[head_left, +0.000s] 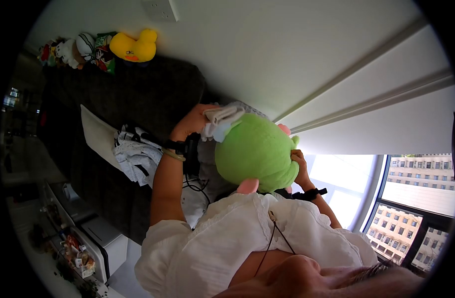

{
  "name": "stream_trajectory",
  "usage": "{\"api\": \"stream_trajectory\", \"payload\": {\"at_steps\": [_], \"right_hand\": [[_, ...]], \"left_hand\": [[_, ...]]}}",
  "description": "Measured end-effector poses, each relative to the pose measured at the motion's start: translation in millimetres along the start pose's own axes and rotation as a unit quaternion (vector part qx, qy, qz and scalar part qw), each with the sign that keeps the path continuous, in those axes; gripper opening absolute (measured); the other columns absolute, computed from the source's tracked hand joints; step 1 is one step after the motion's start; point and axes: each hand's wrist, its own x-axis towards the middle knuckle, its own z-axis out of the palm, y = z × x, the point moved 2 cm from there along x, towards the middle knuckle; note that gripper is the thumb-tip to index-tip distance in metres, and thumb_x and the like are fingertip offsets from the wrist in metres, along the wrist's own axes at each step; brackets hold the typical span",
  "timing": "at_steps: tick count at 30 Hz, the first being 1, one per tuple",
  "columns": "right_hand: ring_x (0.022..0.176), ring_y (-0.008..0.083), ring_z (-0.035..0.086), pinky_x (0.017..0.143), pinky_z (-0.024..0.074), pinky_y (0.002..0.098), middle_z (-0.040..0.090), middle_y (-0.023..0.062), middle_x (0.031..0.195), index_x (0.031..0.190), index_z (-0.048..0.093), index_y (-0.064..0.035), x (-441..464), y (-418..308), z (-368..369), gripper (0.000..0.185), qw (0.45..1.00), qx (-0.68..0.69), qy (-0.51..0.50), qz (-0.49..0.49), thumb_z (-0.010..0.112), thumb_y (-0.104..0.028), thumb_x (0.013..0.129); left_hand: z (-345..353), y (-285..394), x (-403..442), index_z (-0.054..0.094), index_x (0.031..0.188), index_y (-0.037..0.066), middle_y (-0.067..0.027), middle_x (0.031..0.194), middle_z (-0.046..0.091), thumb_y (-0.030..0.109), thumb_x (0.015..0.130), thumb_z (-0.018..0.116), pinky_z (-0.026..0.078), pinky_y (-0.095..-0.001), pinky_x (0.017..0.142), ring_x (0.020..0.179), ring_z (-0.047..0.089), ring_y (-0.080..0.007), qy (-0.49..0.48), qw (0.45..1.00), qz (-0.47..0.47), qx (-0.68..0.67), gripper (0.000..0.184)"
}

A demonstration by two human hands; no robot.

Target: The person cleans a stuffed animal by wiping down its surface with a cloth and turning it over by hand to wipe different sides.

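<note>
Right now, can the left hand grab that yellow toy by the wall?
Probably not: the left hand looks busy holding a pale bundle, and the yellow toy sits well away on the dark furniture. Nothing seems to block the way between them, though.

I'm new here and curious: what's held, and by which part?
The left hand holds a pale cloth by its left edge; the right hand grips a green plush toy at its right side.
</note>
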Motion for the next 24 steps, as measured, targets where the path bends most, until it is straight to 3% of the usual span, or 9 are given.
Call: {"api": "stream_trajectory", "payload": {"at_steps": [6, 7, 9, 10, 11, 12, 17, 20, 24], "right_hand": [[0.11, 0.0237, 0.063, 0.093, 0.0494, 0.0385, 0.066, 0.0146, 0.117, 0.11, 0.068, -0.0034, 7.5, 42.1, -40.7, 0.031, 0.926, 0.243, -0.037, 0.288, 0.073, -0.013, 0.081], [0.113, 0.0273, 0.063, 0.098, 0.0488, 0.0433, 0.067, 0.0131, 0.118, 0.114, 0.067, -0.0055, 14.9, 15.2, -51.2, 0.027, 0.993, -0.108, -0.052, 0.008, 0.065, -0.017, 0.09], [0.125, 0.0297, 0.055, 0.107, 0.0423, 0.0433, 0.06, 0.0111, 0.132, 0.133, 0.056, -0.0079, 7.1, 40.0, -45.0, 0.041, 0.994, -0.093, -0.043, 0.045, 0.061, -0.025, 0.096], [0.128, 0.028, 0.053, 0.11, 0.0401, 0.0421, 0.056, 0.01, 0.138, 0.138, 0.051, -0.0088, 6.2, 39.4, -44.1, 0.045, 0.915, -0.39, -0.082, -0.056, 0.061, -0.028, 0.097], [0.13, 0.0266, 0.05, 0.111, 0.039, 0.0414, 0.054, 0.009, 0.14, 0.14, 0.049, -0.0093, 5.4, 45.7, -39.8, 0.047, 0.994, -0.052, -0.059, 0.075, 0.06, -0.029, 0.098], [0.132, 0.0252, 0.048, 0.112, 0.038, 0.0408, 0.052, 0.0079, 0.142, 0.142, 0.046, -0.0098, 3.7, 48.2, -28.9, 0.049, 0.935, 0.292, -0.03, 0.198, 0.059, -0.03, 0.099], [0.133, 0.0254, 0.047, 0.111, 0.0396, 0.0436, 0.054, 0.0065, 0.142, 0.143, 0.046, -0.0097, -23.5, 153.1, 20.3, 0.051, 0.893, 0.348, -0.137, 0.251, 0.055, -0.033, 0.099], [0.126, 0.029, 0.055, 0.107, 0.0448, 0.0463, 0.058, 0.009, 0.136, 0.14, 0.049, -0.0065, 8.0, 43.5, 23.2, 0.052, 0.625, 0.674, -0.093, 0.383, 0.062, -0.018, 0.091], [0.122, 0.0333, 0.056, 0.107, 0.0435, 0.0498, 0.059, 0.0137, 0.13, 0.136, 0.05, -0.0029, -1.3, 58.7, 41.1, 0.051, 0.653, 0.619, -0.092, 0.428, 0.056, -0.005, 0.086]], "left_hand": [[-16.2, -14.2, -15.2, 0.057, 0.137, -0.003, -0.0132, 0.125, 0.066, 0.0, 0.089, 0.063, 0.052, -0.0347, 0.092, 0.107, 0.065, -0.0224, 0.275, 0.943, -0.068, -0.177, 0.048], [-16.1, -13.2, -17.8, 0.057, 0.138, -0.003, -0.0131, 0.126, 0.066, 0.0, 0.089, 0.063, 0.051, -0.0344, 0.094, 0.109, 0.064, -0.0224, 0.264, 0.943, -0.049, -0.195, 0.049], [-13.8, -6.0, -25.0, 0.056, 0.138, -0.004, -0.0128, 0.127, 0.065, 0.0, 0.09, 0.063, 0.05, -0.0337, 0.097, 0.112, 0.063, -0.0224, 0.245, 0.941, -0.011, -0.231, 0.049], [-12.1, -0.3, -27.4, 0.056, 0.138, -0.004, -0.0126, 0.127, 0.065, 0.0, 0.09, 0.063, 0.049, -0.0333, 0.097, 0.112, 0.063, -0.022, 0.237, 0.94, 0.002, -0.246, 0.049], [-8.8, 6.2, -27.2, 0.056, 0.138, -0.004, -0.0123, 0.128, 0.065, 0.001, 0.09, 0.063, 0.049, -0.0329, 0.098, 0.112, 0.063, -0.0217, 0.228, 0.938, 0.015, -0.261, 0.049], [-4.9, 15.0, -26.6, 0.055, 0.138, -0.005, -0.0121, 0.128, 0.064, 0.001, 0.09, 0.063, 0.049, -0.0325, 0.098, 0.112, 0.063, -0.0213, 0.219, 0.935, 0.028, -0.276, 0.049], [5.4, 33.5, -9.7, 0.056, 0.139, -0.003, -0.01, 0.126, 0.066, 0.002, 0.091, 0.062, 0.048, -0.0318, 0.099, 0.111, 0.062, -0.0191, 0.148, 0.955, 0.028, -0.256, 0.048], [9.3, 28.3, -1.6, 0.057, 0.139, 0.001, -0.0081, 0.13, 0.065, 0.0, 0.091, 0.062, 0.048, -0.0317, 0.1, 0.114, 0.062, -0.0174, 0.093, 0.982, 0.003, -0.166, 0.048], [26.8, -8.5, 6.9, 0.058, 0.14, 0.007, -0.0065, 0.136, 0.062, -0.003, 0.089, 0.06, 0.046, -0.0303, 0.104, 0.119, 0.06, -0.0167, 0.114, 0.989, 0.004, -0.09, 0.052]]}}
